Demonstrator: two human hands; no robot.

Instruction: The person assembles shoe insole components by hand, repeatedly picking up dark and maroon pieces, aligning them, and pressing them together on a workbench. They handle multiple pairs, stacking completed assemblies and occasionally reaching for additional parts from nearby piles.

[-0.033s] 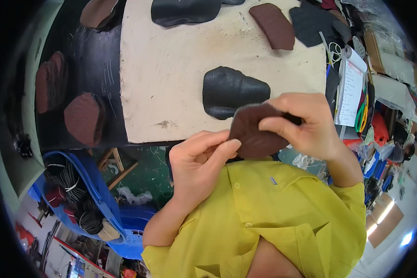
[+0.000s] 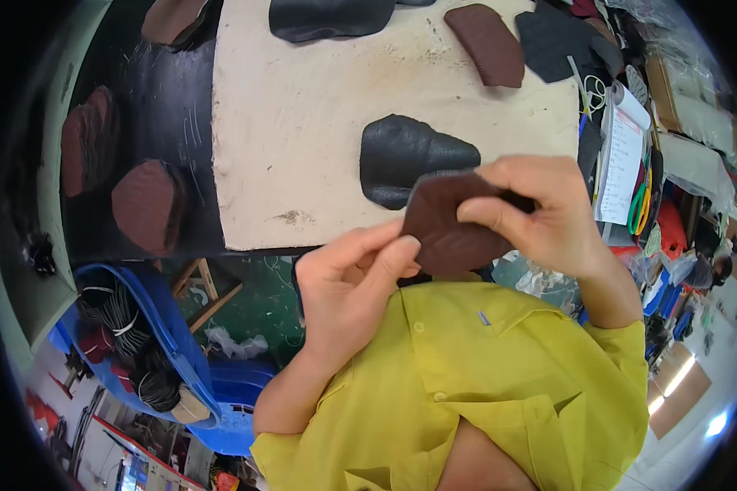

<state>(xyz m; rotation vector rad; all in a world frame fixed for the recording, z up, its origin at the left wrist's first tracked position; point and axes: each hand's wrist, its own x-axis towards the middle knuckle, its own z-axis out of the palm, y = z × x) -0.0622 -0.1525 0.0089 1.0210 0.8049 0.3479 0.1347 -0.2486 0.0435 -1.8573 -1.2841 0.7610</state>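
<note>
Between my hands, in front of my chest, is a dark brown leather piece point(image 2: 446, 229) with a rounded outline and a thin pale edge. My left hand point(image 2: 348, 278) pinches its left edge between thumb and fingers. At its upper right, my right hand point(image 2: 540, 213) grips it, the thumb on the near face and the fingers largely behind. Just beyond the held piece, a black leather piece point(image 2: 413, 155) lies on the cream work board point(image 2: 295, 147). Another black piece point(image 2: 332, 16) and a brown quilted piece point(image 2: 487, 45) lie farther back.
On the black table point(image 2: 164, 106) at left sit stacks of brown pieces point(image 2: 146, 206). Below stands a blue bin point(image 2: 151, 319) with bundled black cords. At right are a notepad point(image 2: 622, 168), scissors point(image 2: 640, 200) and a dark quilted piece point(image 2: 549, 45).
The brown leather piece has tilted slightly and its top edge has risen a little. My left hand has shifted slightly left, and both hands keep their grip.
</note>
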